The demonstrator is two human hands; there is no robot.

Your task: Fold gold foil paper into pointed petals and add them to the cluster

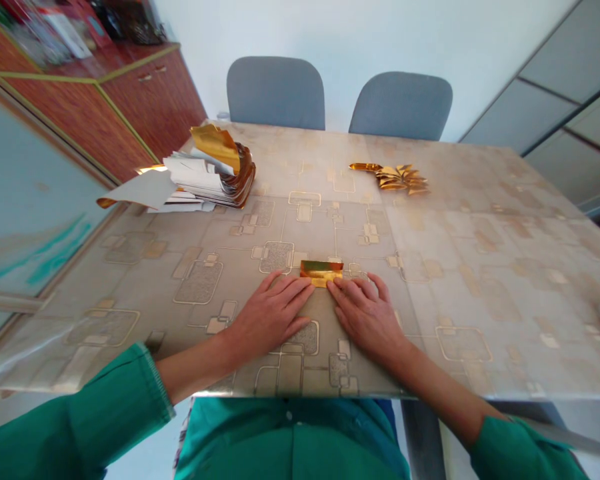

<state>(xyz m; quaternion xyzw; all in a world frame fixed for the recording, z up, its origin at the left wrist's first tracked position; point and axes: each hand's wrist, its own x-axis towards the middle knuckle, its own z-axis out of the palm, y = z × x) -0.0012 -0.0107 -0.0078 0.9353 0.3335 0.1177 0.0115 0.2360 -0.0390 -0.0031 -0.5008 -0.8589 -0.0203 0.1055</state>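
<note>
A small strip of gold foil paper point(321, 274) lies on the table in front of me, with a crease running lengthwise and its far part darker. My left hand point(273, 310) rests on the table, fingers stretched out, the fingertips pressing on the strip's near left corner and the thumb apart. Opposite it, my right hand point(367, 313) lies flat with its fingers extended, fingertips touching the near right corner. Neither hand is wrapped round the paper. What lies under the fingertips is hidden.
A thick stack of gold and white paper sheets point(207, 177) sits at the far left of the table. Several folded gold paper pieces point(400, 179) form a pile at the far right. Two grey chairs point(276, 93) stand behind the patterned tablecloth point(450, 280). A wooden cabinet point(145, 100) is at left.
</note>
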